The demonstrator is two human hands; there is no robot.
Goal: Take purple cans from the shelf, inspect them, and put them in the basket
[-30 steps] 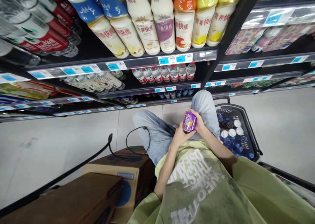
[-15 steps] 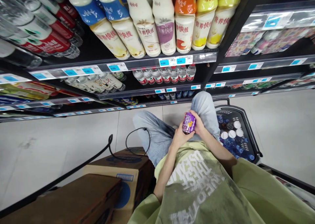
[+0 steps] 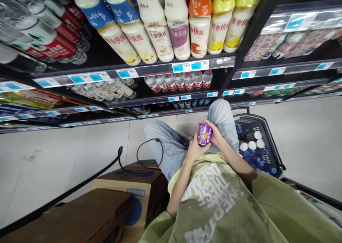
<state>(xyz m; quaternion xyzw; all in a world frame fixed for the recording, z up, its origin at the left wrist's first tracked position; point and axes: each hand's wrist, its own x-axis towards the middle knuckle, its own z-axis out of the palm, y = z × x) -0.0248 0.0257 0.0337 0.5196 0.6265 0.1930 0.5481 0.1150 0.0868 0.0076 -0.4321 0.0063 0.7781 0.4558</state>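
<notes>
I hold a small purple can (image 3: 204,134) with both hands in front of my knees. My left hand (image 3: 194,148) cups it from below and the left, fingers closed on its side. My right hand (image 3: 217,133) wraps its top and right side. The can stands roughly upright, its printed label facing me. I crouch in light blue jeans and a green shirt before a drinks shelf.
A black shopping basket (image 3: 269,143) with several bottles sits on the floor at my right. Cardboard boxes (image 3: 125,196) stand at lower left with a black cable (image 3: 144,154) over them. Shelves hold milk drink bottles (image 3: 171,25) and water bottles (image 3: 179,79).
The can has turned slightly in my hands; both hands stay in the same place. The view shifted only a little.
</notes>
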